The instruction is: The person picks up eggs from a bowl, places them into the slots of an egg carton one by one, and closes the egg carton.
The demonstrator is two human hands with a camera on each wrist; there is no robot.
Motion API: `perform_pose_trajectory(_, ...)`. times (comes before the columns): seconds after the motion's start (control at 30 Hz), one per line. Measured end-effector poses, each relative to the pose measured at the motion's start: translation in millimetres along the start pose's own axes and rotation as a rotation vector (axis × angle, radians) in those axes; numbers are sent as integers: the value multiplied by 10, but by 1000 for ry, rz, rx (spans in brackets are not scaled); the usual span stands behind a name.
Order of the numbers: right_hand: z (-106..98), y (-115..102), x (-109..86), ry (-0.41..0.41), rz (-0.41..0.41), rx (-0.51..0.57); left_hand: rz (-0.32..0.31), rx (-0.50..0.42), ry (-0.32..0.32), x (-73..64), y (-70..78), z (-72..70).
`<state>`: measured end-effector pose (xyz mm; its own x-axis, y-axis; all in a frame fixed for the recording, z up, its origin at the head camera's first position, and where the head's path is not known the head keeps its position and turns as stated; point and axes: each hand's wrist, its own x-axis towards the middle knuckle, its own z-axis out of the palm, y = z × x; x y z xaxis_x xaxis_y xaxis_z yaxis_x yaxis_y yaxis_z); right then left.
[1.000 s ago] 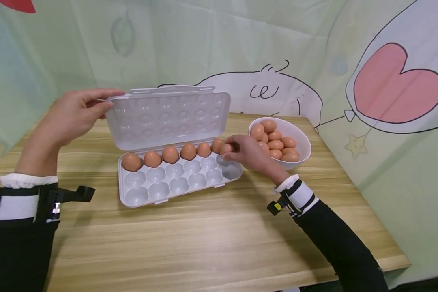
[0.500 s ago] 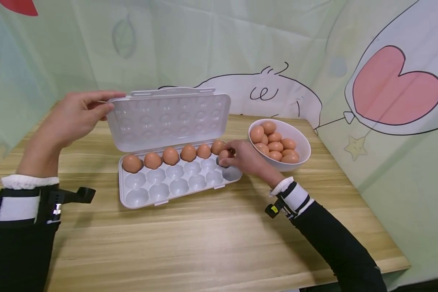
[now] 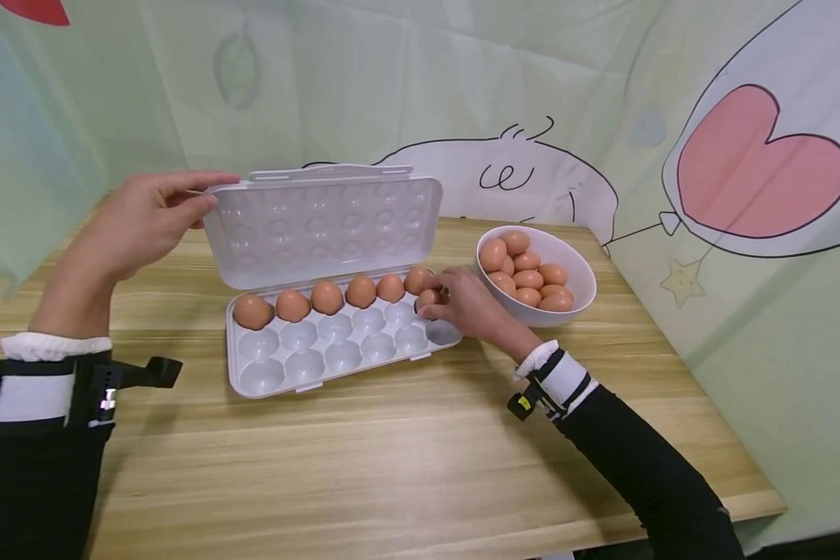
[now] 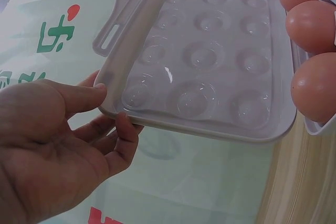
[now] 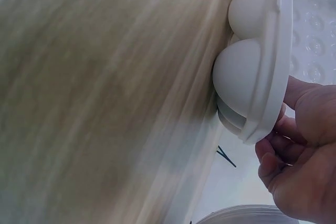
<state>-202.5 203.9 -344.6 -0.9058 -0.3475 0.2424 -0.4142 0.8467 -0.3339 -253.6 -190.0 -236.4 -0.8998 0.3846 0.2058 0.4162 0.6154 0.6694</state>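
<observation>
Right hand (image 3: 470, 302) pinches an egg (image 3: 428, 299) in the middle row of the egg tray (image 3: 356, 337); left hand (image 3: 140, 224) grips the raised lid (image 3: 297, 245). Six eggs (image 3: 327, 297) fill the back row, eleven cups (image 3: 343, 355) are bare, more eggs (image 3: 528, 279) lie in the bowl (image 3: 581, 272).

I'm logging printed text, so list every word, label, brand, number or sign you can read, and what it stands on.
None can be read with certainty.
Large green marks like a character, left wrist view, on the backdrop: too stylised to make out.
Smaller green marks at that view's left: incomplete, unreadable.
Red mark at its bottom edge: cut off.
Egg box and bowl: no text visible.
</observation>
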Motion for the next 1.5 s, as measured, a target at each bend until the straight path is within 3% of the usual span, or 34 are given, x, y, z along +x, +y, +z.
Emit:
perform_pose_trajectory(0.3,18,21,-10,4,48,43,2,-1,2,-1,-8,0)
perform_pose_trajectory(0.57,18,42,-35,28,11,41,13,-5,5,2,-6,6)
perform_pose_trajectory(0.7,-14,38,-73,54,36,56,8,-7,2,10,-4,5)
perform_pose_trajectory(0.87,-178,3,-129,139,68,75,-6,-3,0,13,-11,4)
perform_pose_trajectory(1.03,-504,2,-144,220,85,103,-11,-9,3,8,-13,9)
perform_pose_trajectory(1.13,-705,69,-148,243,133,94,-10,-12,4,9,-12,11)
perform_pose_trajectory(1.3,-949,240,-156,243,279,140,-17,-2,2,6,-20,0)
perform_pose_trajectory(1.5,-1031,441,-91,195,464,161,-22,-11,-4,5,-49,-23)
